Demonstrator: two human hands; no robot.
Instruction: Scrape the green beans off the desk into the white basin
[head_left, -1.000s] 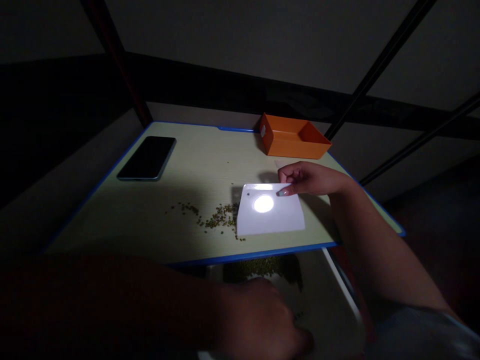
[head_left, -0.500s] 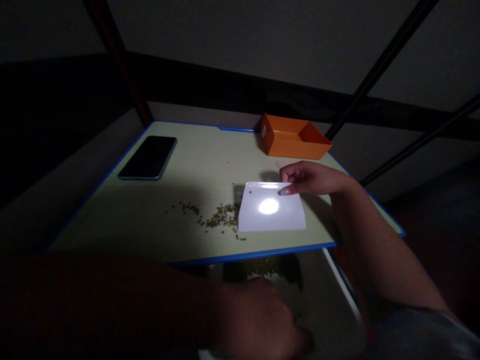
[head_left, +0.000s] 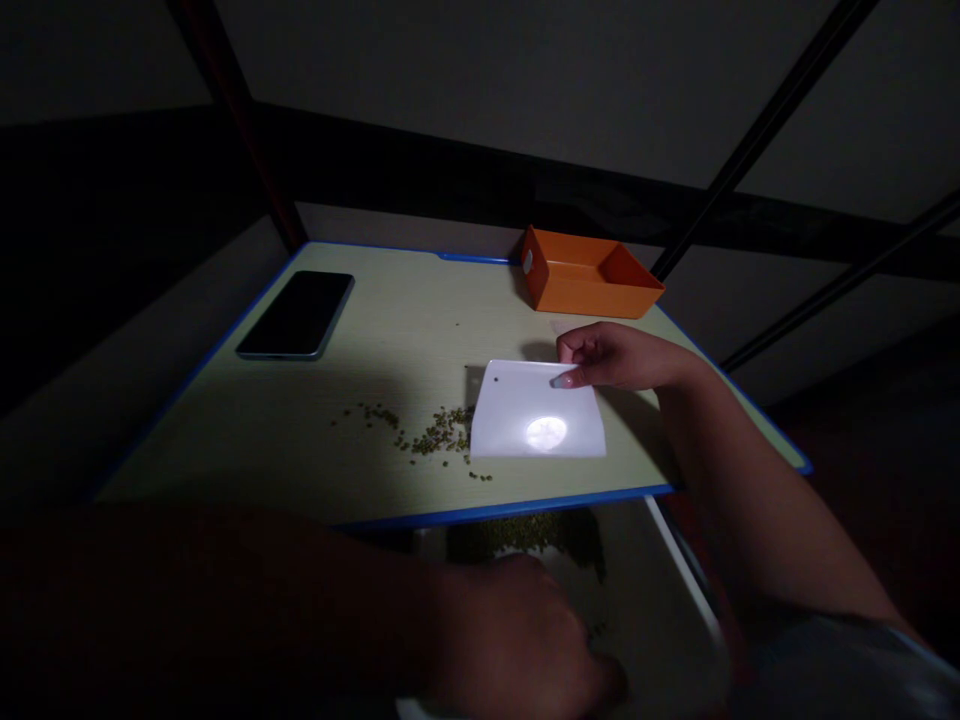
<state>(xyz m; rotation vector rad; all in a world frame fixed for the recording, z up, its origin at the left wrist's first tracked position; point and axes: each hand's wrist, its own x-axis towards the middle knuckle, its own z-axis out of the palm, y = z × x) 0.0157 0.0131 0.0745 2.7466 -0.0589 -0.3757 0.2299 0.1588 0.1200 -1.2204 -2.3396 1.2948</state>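
Observation:
My right hand [head_left: 615,357] pinches the top edge of a white plastic scraper card [head_left: 536,423], which stands tilted on the pale tabletop [head_left: 390,330]. A scatter of small green beans [head_left: 431,438] lies just left of the card. My left hand [head_left: 517,640] is low in the dark foreground, fingers curled on the rim of a white tray [head_left: 660,620] held below the table's near edge. More green beans [head_left: 525,535] lie in that tray.
A dark phone [head_left: 296,315] lies at the table's far left. An orange open box [head_left: 589,273] stands at the far right corner. Blue trim [head_left: 525,508] marks the table edges. Dark metal bars cross behind the table. The surroundings are dim.
The card has shifted slightly left toward the beans and tilted, so the bright reflection on it slid lower. My left hand and the tray stay still.

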